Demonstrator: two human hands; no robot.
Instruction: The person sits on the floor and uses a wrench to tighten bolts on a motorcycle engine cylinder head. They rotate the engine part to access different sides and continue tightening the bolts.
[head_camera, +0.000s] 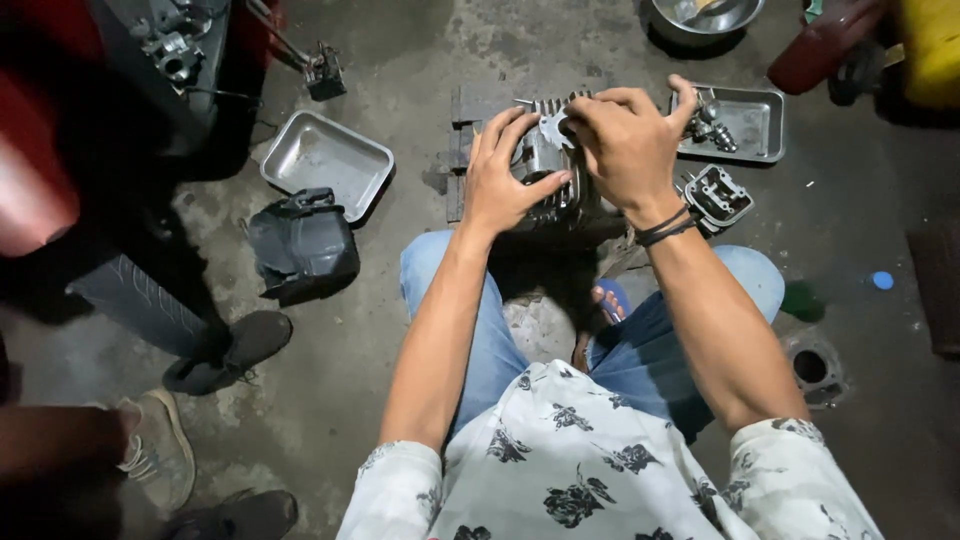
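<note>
Denim knees bracketing work; person squatting on concrete floor. Left hand bracing finned metal cylinder from side, fingers clamped on fins, keeping it steady on floor just ahead of knees. Right hand pinching thin pale gasket on cylinder top, fingers together. Loose engine part lying just right. Empty steel tray left, parts tray right, both within reach. Bystander shoes crowding left; open floor far centre.

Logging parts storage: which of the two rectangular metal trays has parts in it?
The right tray, beside the right hand, holds small metal parts; the left tray has none.
</note>
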